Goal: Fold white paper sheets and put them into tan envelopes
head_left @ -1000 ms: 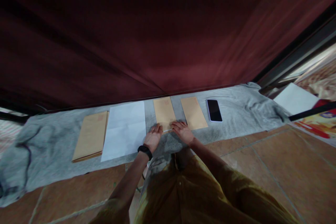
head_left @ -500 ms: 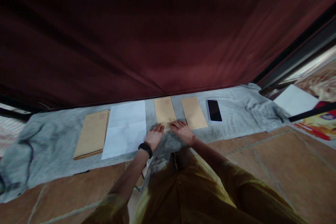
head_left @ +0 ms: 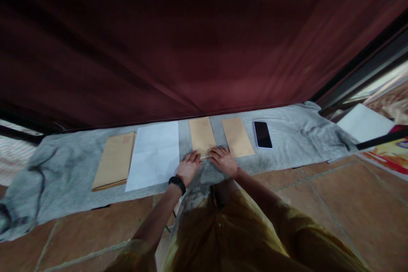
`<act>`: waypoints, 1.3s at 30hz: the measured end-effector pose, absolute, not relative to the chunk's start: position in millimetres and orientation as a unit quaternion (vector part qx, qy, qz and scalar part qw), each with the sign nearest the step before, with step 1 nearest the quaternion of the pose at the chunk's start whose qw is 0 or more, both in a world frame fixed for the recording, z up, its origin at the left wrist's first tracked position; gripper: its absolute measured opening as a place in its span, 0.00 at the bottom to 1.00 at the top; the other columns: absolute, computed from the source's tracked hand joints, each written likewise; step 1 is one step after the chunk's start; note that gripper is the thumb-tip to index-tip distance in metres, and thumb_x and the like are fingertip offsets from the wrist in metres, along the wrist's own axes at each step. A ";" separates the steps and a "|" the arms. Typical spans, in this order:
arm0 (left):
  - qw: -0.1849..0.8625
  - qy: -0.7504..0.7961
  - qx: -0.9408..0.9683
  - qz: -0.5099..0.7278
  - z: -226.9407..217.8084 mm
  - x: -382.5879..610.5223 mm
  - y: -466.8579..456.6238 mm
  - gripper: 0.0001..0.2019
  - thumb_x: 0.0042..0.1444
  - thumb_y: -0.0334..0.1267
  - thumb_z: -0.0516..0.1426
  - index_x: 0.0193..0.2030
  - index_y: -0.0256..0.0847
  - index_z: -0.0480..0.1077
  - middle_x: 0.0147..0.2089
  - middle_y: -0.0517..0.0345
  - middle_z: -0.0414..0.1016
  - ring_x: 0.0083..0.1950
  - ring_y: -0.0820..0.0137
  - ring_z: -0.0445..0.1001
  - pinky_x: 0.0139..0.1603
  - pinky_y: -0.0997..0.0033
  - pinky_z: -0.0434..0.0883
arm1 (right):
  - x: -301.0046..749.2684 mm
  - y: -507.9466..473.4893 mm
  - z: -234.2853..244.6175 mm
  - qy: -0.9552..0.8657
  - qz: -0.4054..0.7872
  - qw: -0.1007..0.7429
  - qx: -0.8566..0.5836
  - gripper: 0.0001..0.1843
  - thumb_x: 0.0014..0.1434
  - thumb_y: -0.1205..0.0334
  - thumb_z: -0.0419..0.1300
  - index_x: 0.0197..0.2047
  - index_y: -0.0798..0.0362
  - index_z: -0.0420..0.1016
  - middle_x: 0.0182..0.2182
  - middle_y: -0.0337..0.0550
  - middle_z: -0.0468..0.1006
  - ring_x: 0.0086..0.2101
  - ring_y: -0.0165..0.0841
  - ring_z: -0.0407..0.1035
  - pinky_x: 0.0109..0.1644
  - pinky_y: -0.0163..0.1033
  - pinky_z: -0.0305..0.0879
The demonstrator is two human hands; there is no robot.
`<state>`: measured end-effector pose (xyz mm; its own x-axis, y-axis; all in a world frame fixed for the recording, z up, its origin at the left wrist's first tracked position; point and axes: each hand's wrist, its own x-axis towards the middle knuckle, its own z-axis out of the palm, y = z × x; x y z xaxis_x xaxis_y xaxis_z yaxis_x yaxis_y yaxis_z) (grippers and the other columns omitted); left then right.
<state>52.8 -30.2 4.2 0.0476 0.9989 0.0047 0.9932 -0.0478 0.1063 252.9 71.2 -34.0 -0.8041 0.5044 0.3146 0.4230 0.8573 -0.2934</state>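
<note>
A brown paper envelope [head_left: 203,134] lies lengthwise in front of me on the grey cloth. At its near left corner is my left hand [head_left: 189,166], fingers closed on the edge and a dark band on the wrist. Its near right corner is under my right hand [head_left: 223,161], whose fingers are bent over the paper; the thumbs are hard to make out. Between the hands a thin white strip shows along the near edge. A second brown envelope [head_left: 238,137] rests just right of my right hand. White paper sheets [head_left: 154,153] lie left of my left hand.
A stack of brown envelopes [head_left: 114,161] lies farther left. To the right is a phone [head_left: 263,134] with a dark screen. Everything rests on a grey cloth [head_left: 296,136] over a narrow surface, backed by a dark red curtain [head_left: 204,59]. Tiled floor [head_left: 105,225] runs in front.
Both hands stay at the envelope's near end, with the right fingers shifted slightly. The white strip along that edge shows more clearly. The whole view has moved a little.
</note>
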 end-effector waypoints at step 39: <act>-0.006 0.720 0.663 0.205 -28.1 60.9 -34.1 0.13 0.68 0.39 0.48 0.47 0.41 0.73 0.51 0.49 0.76 0.52 0.58 0.71 0.55 0.56 0.69 | 251.5 75.6 -41.2 -0.916 0.178 0.232 -0.274 0.10 0.70 0.63 0.53 0.50 0.51 0.74 0.50 0.50 0.76 0.54 0.41 0.68 0.59 0.51 0.66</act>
